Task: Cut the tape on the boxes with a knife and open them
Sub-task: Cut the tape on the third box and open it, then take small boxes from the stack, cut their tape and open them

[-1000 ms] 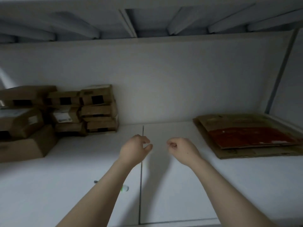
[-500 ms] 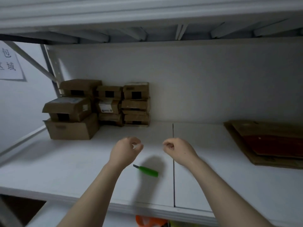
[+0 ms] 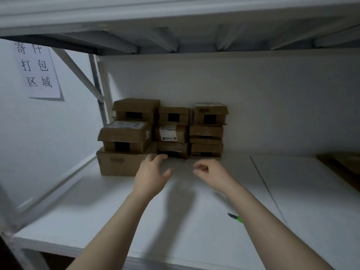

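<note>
Several brown cardboard boxes (image 3: 165,133) are stacked in three columns against the back wall of a white shelf (image 3: 97,211). My left hand (image 3: 152,176) is stretched toward the stack, fingers apart, just in front of the lowest boxes and holding nothing. Beside it my right hand (image 3: 212,175) hangs over the shelf with fingers loosely curled and nothing in them. A knife (image 3: 235,217) with a green handle and dark blade lies on the shelf under my right forearm, which hides most of its handle.
Flattened cardboard (image 3: 342,166) lies at the right edge of the shelf. A paper sign (image 3: 37,71) hangs on the left wall. An upper shelf (image 3: 175,20) runs low overhead. A metal upright and brace (image 3: 99,94) stand at the back left.
The view has swung left, bringing the box stack to the centre. Both hands have moved toward the boxes and my left hand has spread its fingers. The knife still lies on the shelf.
</note>
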